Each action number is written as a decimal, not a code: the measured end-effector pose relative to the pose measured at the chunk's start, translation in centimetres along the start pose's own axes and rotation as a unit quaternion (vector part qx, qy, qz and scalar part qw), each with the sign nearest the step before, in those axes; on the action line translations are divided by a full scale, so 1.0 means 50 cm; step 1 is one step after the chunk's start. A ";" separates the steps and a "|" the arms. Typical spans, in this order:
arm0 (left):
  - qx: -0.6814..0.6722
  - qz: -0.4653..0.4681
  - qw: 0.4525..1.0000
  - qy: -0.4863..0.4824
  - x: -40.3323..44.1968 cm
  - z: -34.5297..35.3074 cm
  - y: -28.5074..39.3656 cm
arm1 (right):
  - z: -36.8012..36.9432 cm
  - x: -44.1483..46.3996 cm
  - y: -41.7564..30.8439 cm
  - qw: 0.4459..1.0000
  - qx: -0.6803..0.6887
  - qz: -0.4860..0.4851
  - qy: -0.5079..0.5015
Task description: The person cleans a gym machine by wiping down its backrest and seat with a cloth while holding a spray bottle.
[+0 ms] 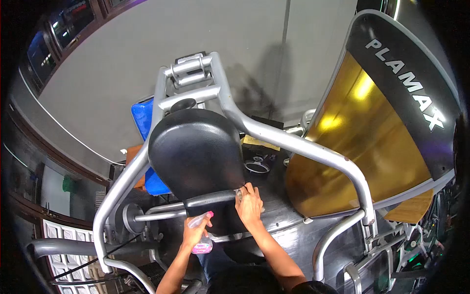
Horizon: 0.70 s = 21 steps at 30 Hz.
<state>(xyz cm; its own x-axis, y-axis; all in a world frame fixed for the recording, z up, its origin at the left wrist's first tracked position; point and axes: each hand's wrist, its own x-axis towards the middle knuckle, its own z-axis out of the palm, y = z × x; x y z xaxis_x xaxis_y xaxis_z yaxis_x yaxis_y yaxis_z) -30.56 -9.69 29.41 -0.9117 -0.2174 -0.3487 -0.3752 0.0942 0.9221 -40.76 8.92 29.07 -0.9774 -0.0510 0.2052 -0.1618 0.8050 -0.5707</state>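
Note:
My left hand (192, 232) is wrapped round a spray bottle (202, 246) with pink liquid and a pink-tipped nozzle, low in the centre of the head view. Just right of it, my right hand (249, 205) has its fingers bent over a pale cloth (239, 194), at the right end of a padded bar. That bar lies at the lower edge of a black padded backrest (196, 147). Silver tubing (303, 147) of an exercise machine curves around the backrest on both sides.
A large gold and black panel (362, 132) stands at the right. Behind the backrest is a blue pad (142, 117), with a grey wall (210, 29) beyond. A round mirror-like object (257, 167) lies on the dark floor. White slatted panels (73, 264) are at the lower left.

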 end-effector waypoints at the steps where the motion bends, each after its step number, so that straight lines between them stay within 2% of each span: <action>1: -0.004 -0.001 1.000 -0.003 -0.001 0.001 -0.006 | 0.001 -0.003 0.002 1.000 -0.001 -0.019 -0.004; 6: -0.002 -0.007 1.000 -0.020 0.009 -0.007 -0.036 | -0.005 -0.021 0.008 0.998 0.015 -0.065 -0.022; 12: 0.001 -0.015 1.000 0.001 -0.003 -0.023 0.005 | -0.003 -0.046 0.059 0.992 0.086 -0.088 -0.009; 15: -0.002 0.007 1.000 0.012 -0.006 -0.034 -0.007 | 0.004 -0.037 0.084 0.989 0.116 -0.056 0.070; 16: -0.002 0.021 1.000 0.012 -0.008 -0.035 -0.010 | 0.005 -0.031 0.088 0.987 0.143 -0.007 0.066; 19: -0.005 0.024 0.999 0.020 -0.031 -0.034 0.013 | 0.014 -0.006 0.083 0.983 0.170 0.032 0.057; 21: -0.008 0.019 1.000 0.019 -0.043 -0.039 0.008 | 0.032 -0.006 0.063 0.988 0.119 0.001 0.098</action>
<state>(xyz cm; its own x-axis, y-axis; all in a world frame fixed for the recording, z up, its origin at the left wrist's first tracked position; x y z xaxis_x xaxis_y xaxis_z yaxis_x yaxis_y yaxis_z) -28.42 -11.06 30.85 -0.9183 -0.2505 -0.3066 -0.3370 0.0880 0.9374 -41.19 10.52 25.93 -0.9367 0.0848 0.3398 -0.2096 0.6416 -0.7378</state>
